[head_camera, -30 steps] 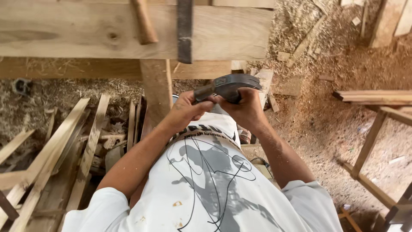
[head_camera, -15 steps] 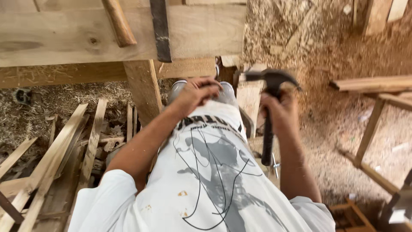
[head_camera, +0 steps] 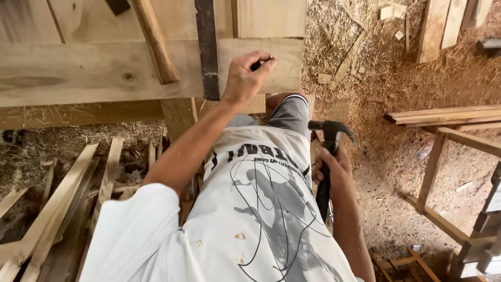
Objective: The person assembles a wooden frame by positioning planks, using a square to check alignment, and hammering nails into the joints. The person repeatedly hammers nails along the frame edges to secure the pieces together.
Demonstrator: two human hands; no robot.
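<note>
The left hand (head_camera: 244, 78) is raised to the near edge of a broad wooden plank (head_camera: 78, 70) lying across the table, its fingers pinched shut on a small dark thing, seemingly a nail (head_camera: 261, 63), though it is too small to tell for sure; its tip sits at or just above the plank's face near the right end. The right hand (head_camera: 334, 172) hangs low beside the hip, wrapped tight around the dark handle of a claw hammer (head_camera: 331, 136), whose head points up and is well apart from the plank. By the look of it the work stands at the setting stage: the nail is being placed but does not appear driven, and the hammer has not yet been brought over it, so the striking is left to do. No other nail heads can be made out on the plank from here. Just left of the pinching hand a dark flat metal bar (head_camera: 207, 49) lies across the plank, and further left a rounded wooden handle (head_camera: 155, 44) rests at a slant on it. Under the table stands a wooden post (head_camera: 177, 117). To the left, loose wooden slats (head_camera: 57, 198) lie heaped on the floor, which is thick with sawdust (head_camera: 376, 68), and to the right a wooden frame (head_camera: 438, 156) carries stacked boards.
</note>
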